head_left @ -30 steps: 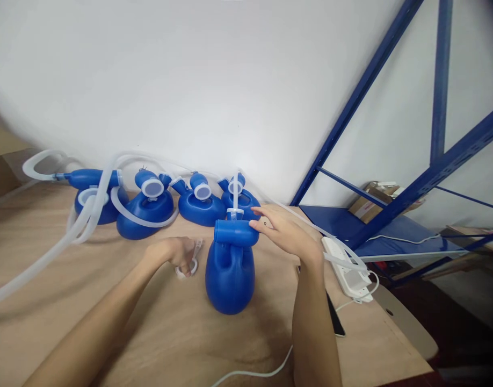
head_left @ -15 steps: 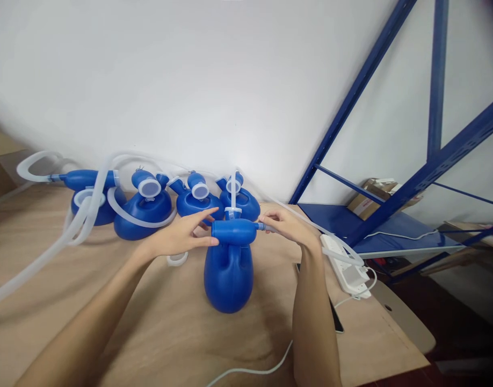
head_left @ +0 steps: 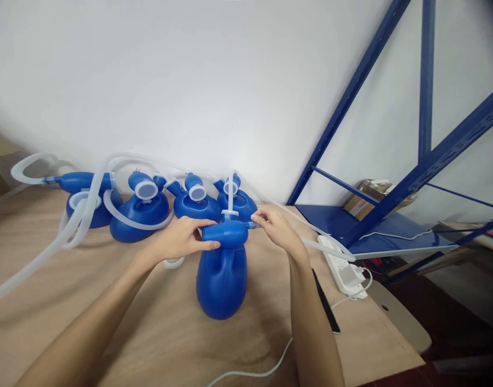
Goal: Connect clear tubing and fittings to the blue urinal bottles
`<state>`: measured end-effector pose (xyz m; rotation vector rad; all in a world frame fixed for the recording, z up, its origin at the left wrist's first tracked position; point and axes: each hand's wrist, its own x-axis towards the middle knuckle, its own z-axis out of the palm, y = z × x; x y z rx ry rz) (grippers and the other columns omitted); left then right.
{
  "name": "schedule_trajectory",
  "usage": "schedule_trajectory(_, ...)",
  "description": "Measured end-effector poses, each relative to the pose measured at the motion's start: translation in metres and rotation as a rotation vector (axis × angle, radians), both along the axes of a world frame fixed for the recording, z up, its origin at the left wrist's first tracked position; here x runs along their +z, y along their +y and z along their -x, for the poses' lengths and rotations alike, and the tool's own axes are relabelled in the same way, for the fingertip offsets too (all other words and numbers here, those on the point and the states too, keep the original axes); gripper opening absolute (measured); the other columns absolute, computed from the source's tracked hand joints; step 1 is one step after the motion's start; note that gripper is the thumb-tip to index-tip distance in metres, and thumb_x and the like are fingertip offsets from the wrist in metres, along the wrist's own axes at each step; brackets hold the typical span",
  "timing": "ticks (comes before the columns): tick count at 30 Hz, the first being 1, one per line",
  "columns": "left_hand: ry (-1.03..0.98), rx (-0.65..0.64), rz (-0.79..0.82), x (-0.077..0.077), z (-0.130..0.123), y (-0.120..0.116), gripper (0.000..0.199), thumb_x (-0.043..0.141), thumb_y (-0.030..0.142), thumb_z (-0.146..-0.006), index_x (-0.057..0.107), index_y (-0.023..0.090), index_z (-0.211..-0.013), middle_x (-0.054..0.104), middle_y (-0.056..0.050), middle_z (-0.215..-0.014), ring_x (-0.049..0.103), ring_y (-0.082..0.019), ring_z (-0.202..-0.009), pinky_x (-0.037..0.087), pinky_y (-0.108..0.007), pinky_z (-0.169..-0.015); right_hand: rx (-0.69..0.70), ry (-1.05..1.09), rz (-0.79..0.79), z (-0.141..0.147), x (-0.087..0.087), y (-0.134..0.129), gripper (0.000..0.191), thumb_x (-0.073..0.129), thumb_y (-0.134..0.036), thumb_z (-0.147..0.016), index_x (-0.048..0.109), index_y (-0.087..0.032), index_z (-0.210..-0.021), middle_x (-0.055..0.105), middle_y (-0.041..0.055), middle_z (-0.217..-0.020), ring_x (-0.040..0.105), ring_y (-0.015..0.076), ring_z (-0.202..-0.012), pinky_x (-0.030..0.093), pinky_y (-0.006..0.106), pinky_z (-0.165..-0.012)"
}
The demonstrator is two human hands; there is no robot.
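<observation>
**Blue container held at both ends of the neck**

The blue container (head_left: 221,285) is placed at centre frame on the bench (head_left: 375,344). Its neck (head_left: 230,233) is gripped at the left end by the left hand (head_left: 188,235), apparently for steadiness; the tube fitting (head_left: 252,226) is pinched by the right hand (head_left: 273,227). Movement is bounded by the other containers (head_left: 144,217), upper left, and the power strip (head_left: 331,258), right; room is offered below.

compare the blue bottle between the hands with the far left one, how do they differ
The left hand grips the front bottle; neither hand touches the far-left bottle. The front bottle's tapered end points right, the far-left bottle's points left. Pale tubing crosses the far-left bottle, but not the front bottle's body. Both are blue and rest on the wooden table.
</observation>
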<state>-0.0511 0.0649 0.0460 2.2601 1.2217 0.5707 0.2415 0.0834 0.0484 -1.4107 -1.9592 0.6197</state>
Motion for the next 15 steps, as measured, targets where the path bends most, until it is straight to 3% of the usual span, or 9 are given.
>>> schedule_trajectory(4, -0.007, -0.02, 0.011, 0.003, 0.0, -0.003, 0.065, 0.066, 0.076, -0.086, 0.077, 0.024, -0.124, 0.079, -0.002, -0.092, 0.072, -0.025, -0.084, 0.05, -0.031, -0.074, -0.096, -0.073, -0.091, -0.004, 0.005, -0.007, 0.028, 0.053, -0.04, -0.1, 0.067, -0.021, -0.085, 0.072, 0.004, -0.087, 0.064, 0.0221, -0.086, 0.043, 0.033, -0.078)
schedule_trajectory(6, -0.018, -0.029, 0.019, 0.005, 0.0, -0.005, 0.06, 0.066, 0.074, -0.087, 0.078, 0.024, -0.118, 0.079, -0.001, -0.092, 0.071, -0.024, -0.083, 0.049, -0.03, -0.072, -0.077, -0.077, -0.103, -0.01, 0.006, -0.009, 0.025, 0.054, -0.039, -0.101, 0.071, -0.022, -0.092, 0.076, 0.005, -0.097, 0.066, 0.0234, -0.095, 0.045, 0.034, -0.084)
schedule_trajectory(11, 0.01, -0.016, 0.022, 0.006, 0.0, -0.007, 0.061, 0.069, 0.073, -0.086, 0.076, 0.024, -0.122, 0.079, -0.001, -0.092, 0.072, -0.023, -0.083, 0.049, -0.03, -0.072, 0.055, -0.075, -0.037, -0.02, 0.007, -0.012, 0.031, 0.056, -0.045, -0.103, 0.071, -0.024, -0.119, 0.076, 0.0072, -0.115, 0.069, 0.0256, -0.109, 0.05, 0.039, -0.096)
schedule_trajectory(13, 0.029, 0.003, 0.013, 0.005, 0.0, -0.007, 0.062, 0.069, 0.072, -0.086, 0.075, 0.023, -0.123, 0.079, -0.002, -0.095, 0.072, -0.024, -0.085, 0.05, -0.031, -0.074, 0.167, -0.029, 0.008, -0.019, 0.006, -0.011, 0.046, 0.069, -0.047, -0.096, 0.065, -0.027, -0.137, 0.073, 0.0076, -0.128, 0.069, 0.0252, -0.112, 0.051, 0.038, -0.097)
schedule_trajectory(15, 0.056, 0.01, 0.004, 0.002, -0.002, -0.007, 0.059, 0.067, 0.069, -0.088, 0.073, 0.022, -0.123, 0.079, -0.004, -0.1, 0.072, -0.025, -0.086, 0.05, -0.033, -0.075, 0.258, -0.016, 0.036, -0.015, 0.006, -0.01, 0.054, 0.08, -0.047, -0.087, 0.066, -0.028, -0.136, 0.073, 0.0062, -0.125, 0.069, 0.0232, -0.103, 0.053, 0.035, -0.09)
